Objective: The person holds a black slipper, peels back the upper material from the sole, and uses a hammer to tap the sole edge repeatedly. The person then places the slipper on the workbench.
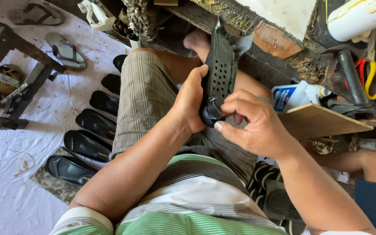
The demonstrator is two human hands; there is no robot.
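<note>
A black perforated shoe upper (221, 65) stands on edge over my lap, its loose flaps pointing up and away. My left hand (191, 100) grips its near end from the left side, thumb along the edge. My right hand (253, 122) is curled at the same near end from the right, fingertips pinching the black material close to a small metal buckle. Both hands sit above my striped shorts.
Several black soles (95, 123) lie in a row on a white sheet (5, 187) at my left. A wooden board (318, 121), a white bottle (297, 95), yellow-handled scissors (374, 75) and a hammer (350, 74) lie at my right. Grey flip-flops (65, 50) rest at the far left.
</note>
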